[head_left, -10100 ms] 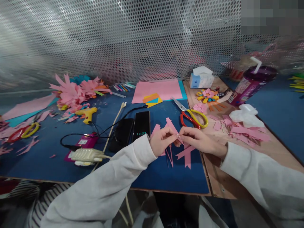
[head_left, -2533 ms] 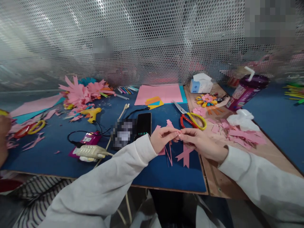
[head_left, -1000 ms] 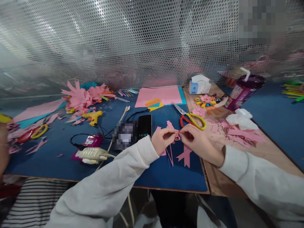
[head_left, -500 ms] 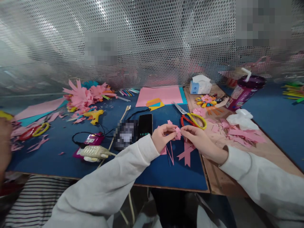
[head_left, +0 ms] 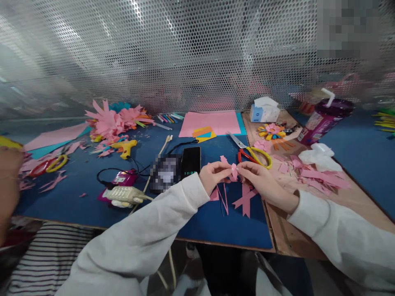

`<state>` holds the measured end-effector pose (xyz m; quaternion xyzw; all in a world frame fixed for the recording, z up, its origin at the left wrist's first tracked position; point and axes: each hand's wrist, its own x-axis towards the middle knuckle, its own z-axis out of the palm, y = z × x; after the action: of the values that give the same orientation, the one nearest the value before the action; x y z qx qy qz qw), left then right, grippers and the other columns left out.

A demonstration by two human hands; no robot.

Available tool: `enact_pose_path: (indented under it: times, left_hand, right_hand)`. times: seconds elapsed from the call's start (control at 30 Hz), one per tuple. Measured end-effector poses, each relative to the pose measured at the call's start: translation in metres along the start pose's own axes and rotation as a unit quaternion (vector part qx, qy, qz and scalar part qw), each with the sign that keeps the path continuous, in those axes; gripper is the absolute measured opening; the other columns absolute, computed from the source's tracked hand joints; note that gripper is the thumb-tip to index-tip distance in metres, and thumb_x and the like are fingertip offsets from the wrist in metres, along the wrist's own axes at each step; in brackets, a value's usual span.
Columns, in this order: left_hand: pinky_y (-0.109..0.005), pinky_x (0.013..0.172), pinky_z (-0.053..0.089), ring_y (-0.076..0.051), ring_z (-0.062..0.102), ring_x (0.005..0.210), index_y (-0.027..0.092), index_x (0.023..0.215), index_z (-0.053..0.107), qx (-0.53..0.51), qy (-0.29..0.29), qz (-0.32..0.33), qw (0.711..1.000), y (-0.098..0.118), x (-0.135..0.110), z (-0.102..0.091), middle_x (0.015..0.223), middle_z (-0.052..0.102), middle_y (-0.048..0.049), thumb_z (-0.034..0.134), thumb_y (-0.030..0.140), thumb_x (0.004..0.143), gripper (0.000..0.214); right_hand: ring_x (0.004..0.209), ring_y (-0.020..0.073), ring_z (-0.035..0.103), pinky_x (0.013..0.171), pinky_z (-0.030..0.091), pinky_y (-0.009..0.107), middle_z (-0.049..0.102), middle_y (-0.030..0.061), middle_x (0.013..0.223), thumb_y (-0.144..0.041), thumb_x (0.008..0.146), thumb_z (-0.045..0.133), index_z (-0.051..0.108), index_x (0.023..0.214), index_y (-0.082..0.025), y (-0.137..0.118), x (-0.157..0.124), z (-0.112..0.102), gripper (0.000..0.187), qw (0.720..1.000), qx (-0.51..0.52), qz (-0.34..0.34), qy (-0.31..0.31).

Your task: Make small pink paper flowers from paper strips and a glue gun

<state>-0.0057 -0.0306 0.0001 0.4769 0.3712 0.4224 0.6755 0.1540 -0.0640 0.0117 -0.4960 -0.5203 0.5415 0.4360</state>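
Observation:
Both my hands meet above the blue tabletop, pinching one small folded piece of pink paper (head_left: pixel 234 172). My left hand (head_left: pixel 215 176) grips its left side between thumb and fingers. From the right, my right hand (head_left: pixel 257 181) pinches the opposite edge; some fingertips are hidden. Just beyond my right hand lie scissors (head_left: pixel 247 149) with red and yellow handles. Cut pink paper strips (head_left: pixel 246 201) rest on the table below the hands. Left of my left hand is a phone (head_left: pixel 191 161) with its clock lit.
A yellow glue gun (head_left: pixel 125 148), a power strip (head_left: pixel 123 196) and cables lie to the left. Pink paper flowers (head_left: pixel 112 123) stand behind them. Pink sheets (head_left: pixel 212 123) lie at the back. A tissue box (head_left: pixel 264 110) and purple cup (head_left: pixel 324 119) stand right. Another person's arm (head_left: pixel 10 185) is far left.
The view has shifted slightly, so everything sits a little further right. Both hands keep their pinch, and the pink paper piece appears turned a little between the fingers.

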Motion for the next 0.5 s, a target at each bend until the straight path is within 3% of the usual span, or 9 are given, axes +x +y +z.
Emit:
enact_pose_path:
  times: [0.2, 0.33, 0.5]
  left_hand:
    - [-0.022, 0.052, 0.048, -0.012, 0.061, 0.062, 0.015, 0.102, 0.068, 0.061, -0.066, 0.014, 0.996, 0.0014, 0.0003, -0.0010, 0.071, 0.068, -0.0047, 0.071, 0.035, 0.067, 0.041]
    - [-0.022, 0.051, 0.047, -0.011, 0.058, 0.060, 0.014, 0.095, 0.070, 0.114, -0.054, 0.052, 0.991, 0.0016, -0.0006, -0.0026, 0.073, 0.068, -0.0043, 0.071, 0.034, 0.067, 0.034]
    - [-0.021, 0.055, 0.048, -0.011, 0.058, 0.064, 0.015, 0.088, 0.071, 0.103, -0.054, 0.070, 0.991, 0.0014, -0.0007, -0.0022, 0.076, 0.068, -0.0042, 0.070, 0.032, 0.068, 0.026]
  right_hand:
    - [0.051, 0.0067, 0.035, 0.047, 0.027, 0.021, 0.041, -0.0050, 0.060, -0.041, 0.072, 0.066, 0.053, 0.074, -0.019, -0.0055, -0.0047, 0.0001, 0.026, 0.989, 0.128, 0.055, -0.053]
    - [0.050, 0.0061, 0.033, 0.046, 0.025, 0.021, 0.039, -0.0057, 0.058, -0.044, 0.071, 0.067, 0.053, 0.075, -0.019, -0.0028, -0.0060, 0.0032, 0.029, 0.989, 0.126, 0.059, -0.054]
    - [0.047, 0.0047, 0.030, 0.044, 0.021, 0.022, 0.039, -0.0066, 0.057, -0.047, 0.075, 0.063, 0.053, 0.074, -0.018, 0.0007, -0.0071, 0.0051, 0.030, 0.996, 0.080, 0.009, -0.026]
